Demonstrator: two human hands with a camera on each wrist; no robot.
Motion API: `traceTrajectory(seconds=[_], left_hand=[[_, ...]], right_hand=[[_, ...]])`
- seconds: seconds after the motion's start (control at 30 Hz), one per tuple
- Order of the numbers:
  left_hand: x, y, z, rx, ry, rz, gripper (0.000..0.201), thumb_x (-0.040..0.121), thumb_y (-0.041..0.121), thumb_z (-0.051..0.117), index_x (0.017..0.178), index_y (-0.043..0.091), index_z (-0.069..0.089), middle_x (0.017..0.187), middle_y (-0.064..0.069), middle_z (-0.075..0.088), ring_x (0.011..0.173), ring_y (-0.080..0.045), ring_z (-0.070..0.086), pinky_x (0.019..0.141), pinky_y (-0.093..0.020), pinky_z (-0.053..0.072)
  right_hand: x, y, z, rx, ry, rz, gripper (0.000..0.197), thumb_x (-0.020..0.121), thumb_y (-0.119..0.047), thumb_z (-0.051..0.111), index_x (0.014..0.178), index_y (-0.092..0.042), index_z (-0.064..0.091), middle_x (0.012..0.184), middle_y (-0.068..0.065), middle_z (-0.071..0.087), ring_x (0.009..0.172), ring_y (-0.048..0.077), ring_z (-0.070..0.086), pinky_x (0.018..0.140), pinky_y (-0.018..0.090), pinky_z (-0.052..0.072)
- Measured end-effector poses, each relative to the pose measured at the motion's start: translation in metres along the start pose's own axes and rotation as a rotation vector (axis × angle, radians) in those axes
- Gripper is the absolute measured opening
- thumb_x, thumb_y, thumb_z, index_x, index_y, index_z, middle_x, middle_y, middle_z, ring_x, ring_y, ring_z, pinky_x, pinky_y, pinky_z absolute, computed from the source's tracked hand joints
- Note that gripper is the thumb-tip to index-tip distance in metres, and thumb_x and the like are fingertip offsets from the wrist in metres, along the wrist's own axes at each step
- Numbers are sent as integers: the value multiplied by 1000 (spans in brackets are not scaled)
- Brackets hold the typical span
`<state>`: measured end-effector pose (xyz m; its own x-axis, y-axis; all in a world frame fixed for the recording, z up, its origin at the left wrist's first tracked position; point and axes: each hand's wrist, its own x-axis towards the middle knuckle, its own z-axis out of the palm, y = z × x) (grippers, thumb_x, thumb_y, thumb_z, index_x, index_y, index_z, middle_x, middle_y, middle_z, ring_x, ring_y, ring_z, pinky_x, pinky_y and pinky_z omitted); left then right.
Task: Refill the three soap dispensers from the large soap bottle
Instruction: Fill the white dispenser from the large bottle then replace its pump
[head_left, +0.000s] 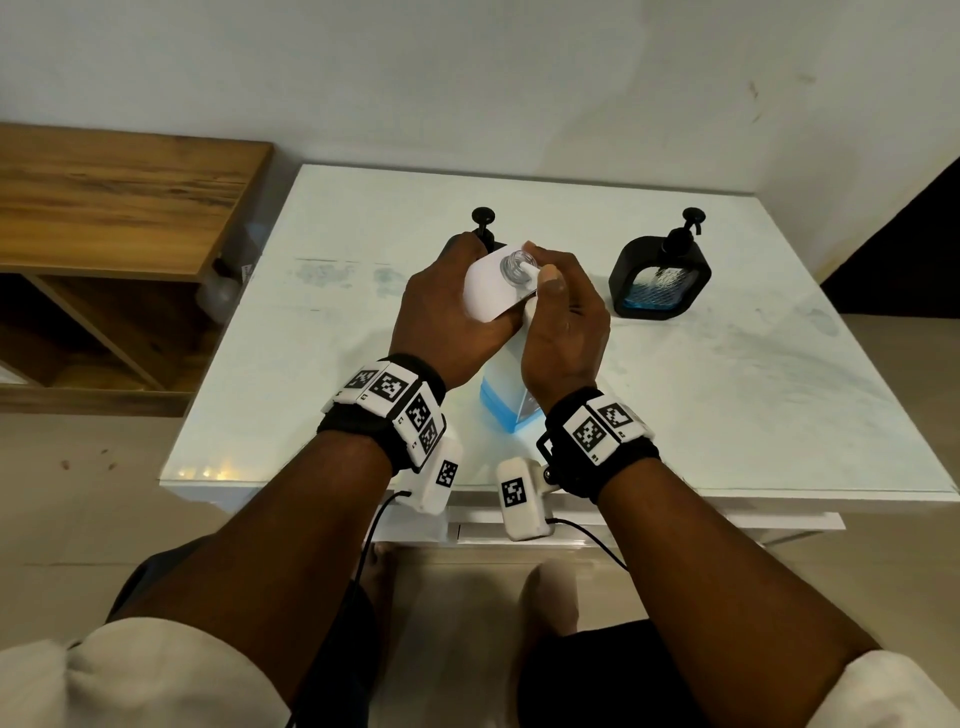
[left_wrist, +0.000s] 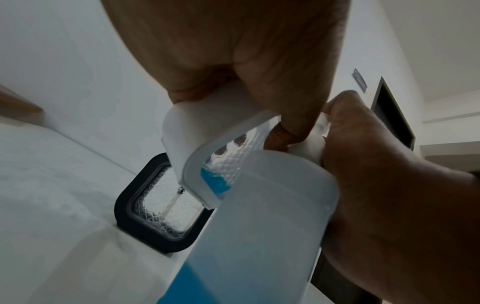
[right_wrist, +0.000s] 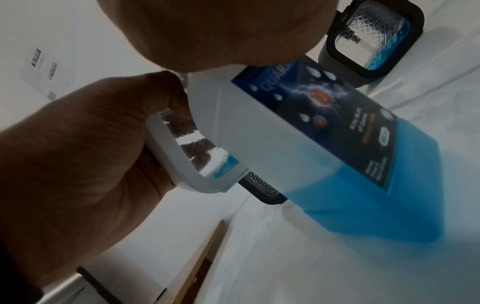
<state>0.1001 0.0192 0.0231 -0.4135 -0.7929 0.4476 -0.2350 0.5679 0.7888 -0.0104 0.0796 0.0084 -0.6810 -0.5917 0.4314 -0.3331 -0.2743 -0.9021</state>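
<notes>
The left hand (head_left: 441, 306) is gripping a white-framed square soap dispenser (head_left: 493, 288) with its clear threaded neck uncovered and a little blue liquid inside, tilted over the middle of the white table (head_left: 727, 395). The right hand (head_left: 563, 327) is closing its fingers round the top of the large translucent soap bottle (head_left: 501, 400), holding blue liquid low down and standing near the table's front edge. One black-framed pump dispenser (head_left: 660, 275) is standing to the far right, and another black-framed dispenser (left_wrist: 161, 207) is standing just behind the hands.
</notes>
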Motion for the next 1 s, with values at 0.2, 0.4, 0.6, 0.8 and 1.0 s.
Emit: traceTrajectory(seconds=[0.2,0.4,0.6,0.8,1.0], left_hand=[[0,-3,-2,26,-7,12,50,77,32,80,119,15,58,101,14,64,84,-5,61,73,-9,43],[0,-2,-2,20,-8,5,52,78,36,80,122,17,58,108,9,70,88,-9,66,75,-14,48],[1,-1,-2,17,2,8,51,78,36,80,120,17,59,106,9,70,87,-9,66,74,-13,47],[1,-2,-3,16,-2,-1,51,78,36,80,120,18,58,107,9,70,89,-10,67,75,-19,51],[2,-1,-1,-8,-9,0,49,78,34,81,118,18,59,107,9,70,90,-8,67,75,-15,50]], right_hand=[[5,3,1,3,-3,-3,43,94,-32,39,106,-16,77,95,-17,76,94,7,69,85,35,57],[0,1,-1,-28,-15,-19,46,98,-45,40,112,-19,76,96,-26,72,96,-4,67,83,17,51],[5,3,1,-23,-5,5,46,94,-40,39,109,-19,78,89,-28,72,92,-2,67,84,25,53],[2,4,0,-20,-14,-26,45,98,-42,41,111,-17,76,95,-24,73,95,-1,68,84,24,54],[3,4,1,-27,-2,-27,47,97,-42,39,111,-17,76,96,-20,74,96,1,68,84,23,52]])
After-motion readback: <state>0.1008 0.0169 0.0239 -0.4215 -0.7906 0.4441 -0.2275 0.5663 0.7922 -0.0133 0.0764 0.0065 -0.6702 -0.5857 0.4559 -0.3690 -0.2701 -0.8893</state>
